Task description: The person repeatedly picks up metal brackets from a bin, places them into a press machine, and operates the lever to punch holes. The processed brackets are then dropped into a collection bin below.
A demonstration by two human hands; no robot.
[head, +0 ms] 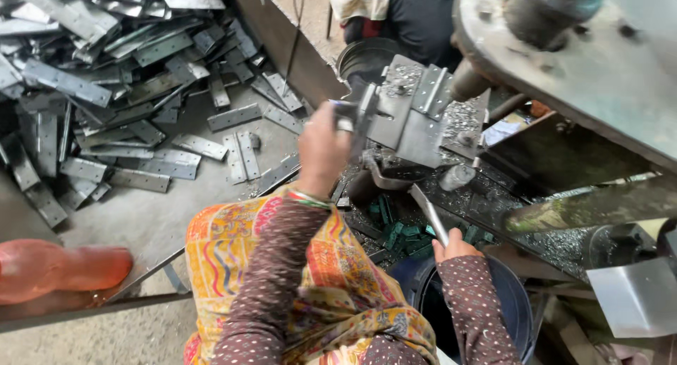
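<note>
Hinge plate held up at the press

Hinge plate (pixel 350 116), a small grey metal piece, sits pinched in the fingers of the left hand (pixel 321 150), sticking out at about one o'clock from the knuckles and touching the near edge of the grey steel jig block (pixel 409 118) on the machine. The left hand is clenched around it, wrist ringed by bangles (pixel 308 198).

At five o'clock from that grip, the right hand (pixel 455 248) is closed on the lower end of a bright metal lever (pixel 429 213), which slants up toward eleven o'clock, to the foot of the jig. Metal shavings (pixel 465 118) lie thick over the machine bed around the block.

Out at nine and ten o'clock from the left hand, a loose heap of flat punched hinge leaves (pixel 106 83) covers a steel tray (pixel 141 220). Below the right hand stands a dark blue bucket (pixel 518 301). At twelve o'clock, beyond the jig, another person (pixel 416 16) in dark clothes sits beside a round metal pan (pixel 363 55). A large grey machine arm (pixel 564 47) fills the two o'clock corner.
</note>
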